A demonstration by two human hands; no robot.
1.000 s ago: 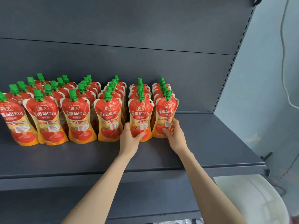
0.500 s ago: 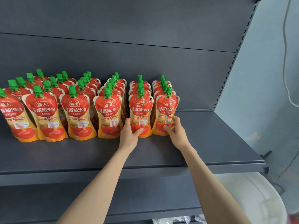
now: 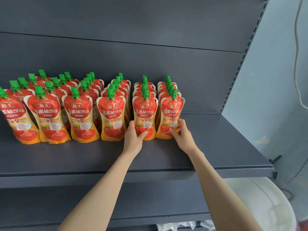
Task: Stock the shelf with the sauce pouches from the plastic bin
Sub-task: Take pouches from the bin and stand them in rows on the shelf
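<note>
Red and orange sauce pouches with green caps stand upright in several rows running front to back on the dark grey shelf [image 3: 216, 147]. My left hand [image 3: 133, 137] grips the lower part of the front pouch of the second row from the right [image 3: 145, 110]. My right hand [image 3: 180, 134] holds the bottom right corner of the front pouch of the rightmost row [image 3: 171, 112]. Both pouches stand on the shelf board. The plastic bin is out of view.
The shelf's right part beyond the last row is bare up to the perforated upright [image 3: 236, 70]. A white round container [image 3: 266, 205] sits below at the right. Crumpled clear plastic [image 3: 180, 225] shows under the lower shelf board. A cable [image 3: 298, 47] hangs on the pale wall.
Both hands stay on the same two front pouches, with only a slight shift of grip. The camera has tilted a little, so the rows sit slightly lower in view than half a second ago.
</note>
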